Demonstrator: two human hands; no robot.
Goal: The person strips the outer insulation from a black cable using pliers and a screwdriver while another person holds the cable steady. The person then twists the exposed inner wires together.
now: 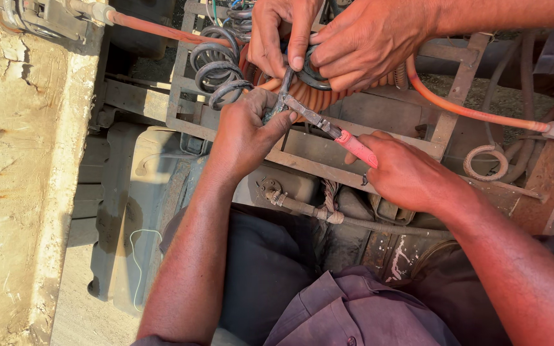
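left hand (246, 131) – fingers closed round the pliers' (302, 114) jaw end | right hand (405, 173) – closed on their red handle (357, 147) | pliers over metal frame (379, 182), tips hidden against coiled orange hose (328, 96) | another person's two hands (328, 38) hold the coils, arms cut off above

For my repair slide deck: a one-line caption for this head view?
Left hand steadies pliers, right hand holds their red handle.

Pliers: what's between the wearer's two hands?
Head view: the pliers span the gap. Left hand is at the jaw end, right hand holds the red handle. Metal frame shows beneath.
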